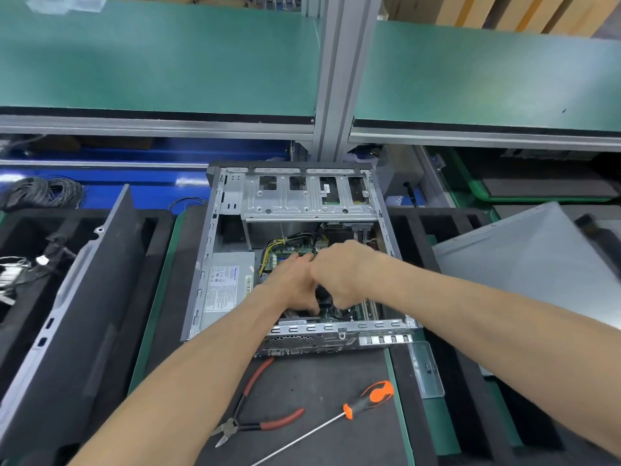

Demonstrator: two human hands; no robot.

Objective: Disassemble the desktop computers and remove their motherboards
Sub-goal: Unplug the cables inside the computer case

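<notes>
One open desktop computer case (295, 250) lies on the bench (329, 381), its motherboard (285, 255) inside. Both hands reach in: left hand (295, 284) and right hand (339, 274), fingers curled downward; what they hold is hidden. One screwdriver (353, 412) and one pair of cutters (255, 415) lie nearby.

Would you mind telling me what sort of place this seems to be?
Probably an electronics disassembly or recycling line. An opened desktop computer case lies on a foam-lined workbench, with cutting pliers and a screwdriver beside it, under green-matted shelves on aluminium framing.
</notes>
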